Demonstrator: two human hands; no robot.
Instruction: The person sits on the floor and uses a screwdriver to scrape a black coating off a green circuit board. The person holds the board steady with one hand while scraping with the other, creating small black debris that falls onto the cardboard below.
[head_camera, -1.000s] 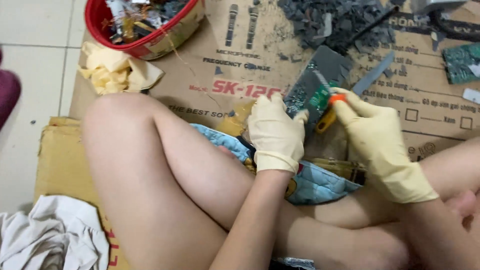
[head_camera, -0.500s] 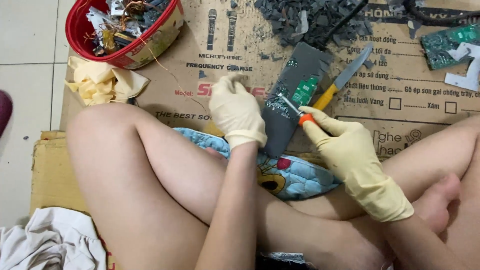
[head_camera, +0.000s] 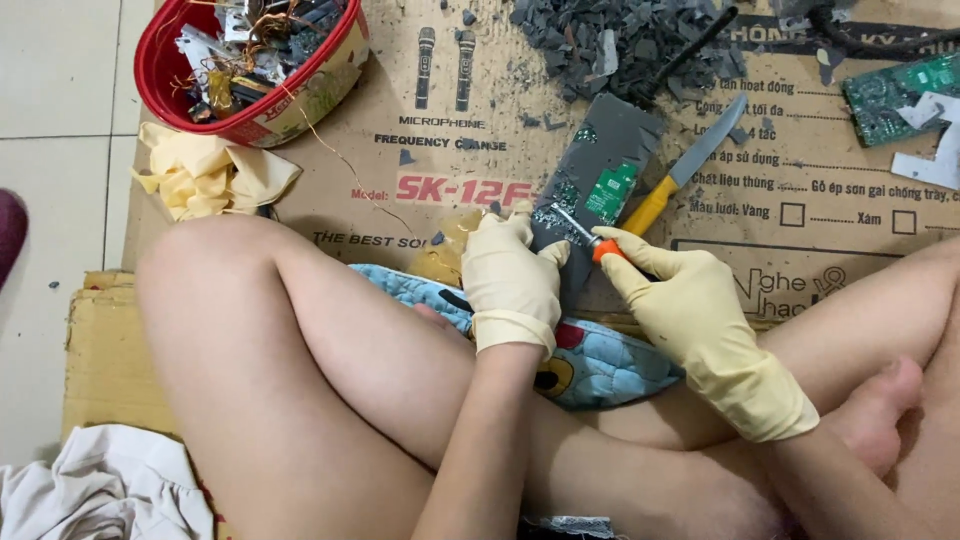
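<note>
Head view shows you seated cross-legged on a flattened brown cardboard sheet (head_camera: 420, 150) on the floor. Your left hand (head_camera: 512, 285), in a pale yellow rubber glove, is curled, its fingers closed on the lower left edge of a grey rectangular plastic panel (head_camera: 592, 190) that carries a small green circuit board; the panel lies tilted on the cardboard just ahead of your knees. Your right hand (head_camera: 680, 300), gloved the same way, is pinched around the orange handle of a small screwdriver (head_camera: 585, 235), whose metal shaft rests on the panel's lower part, beside your left fingertips. A yellow-handled knife (head_camera: 690, 170) lies just right of the panel, blade pointing up and away. A heap of grey plastic fragments (head_camera: 600, 40) sits beyond the panel. A red round tub of wires and scrap parts (head_camera: 250, 70) stands at the far left, with a crumpled yellow cloth (head_camera: 210, 175) beside it. A blue patterned cushion (head_camera: 600, 365) lies under your forearms.
</note>
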